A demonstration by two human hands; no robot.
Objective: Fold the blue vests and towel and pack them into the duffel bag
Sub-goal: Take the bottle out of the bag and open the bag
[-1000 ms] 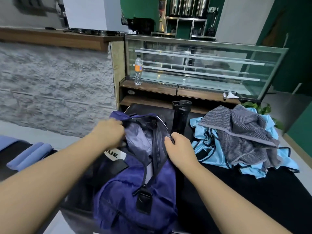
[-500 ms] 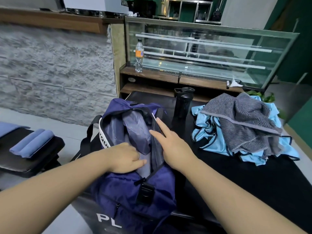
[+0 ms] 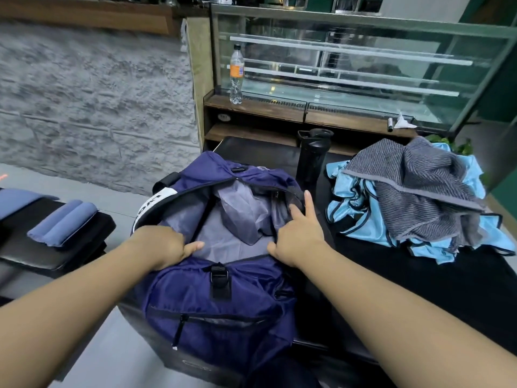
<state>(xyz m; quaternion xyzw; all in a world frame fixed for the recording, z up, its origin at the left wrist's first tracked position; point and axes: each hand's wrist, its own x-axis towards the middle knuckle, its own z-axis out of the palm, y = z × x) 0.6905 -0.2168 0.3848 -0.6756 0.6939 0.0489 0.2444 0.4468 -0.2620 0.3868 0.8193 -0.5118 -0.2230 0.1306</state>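
— Holding the duffel bag (image 3: 218, 298) mouth apart, are they, both hands?
— Yes. The left hand (image 3: 161, 246) grips the near-left lip of the opening with its fingers curled over the fabric, and the right hand (image 3: 299, 238) pinches the right lip, index finger stretched up along the zip edge. The grey lining shows between them, at the centre of the frame.
— And what goes in?
— The heap of blue vests (image 3: 361, 217) with the striped grey towel (image 3: 419, 191) draped on top, unfolded, at the right of the frame on the black tabletop (image 3: 419, 281).
— Which hand is nearer?
— The right one; the heap lies to its right and slightly up the frame, clear of the bag. A black bottle (image 3: 312, 161) stands between bag and heap. Reaching there is probably next.
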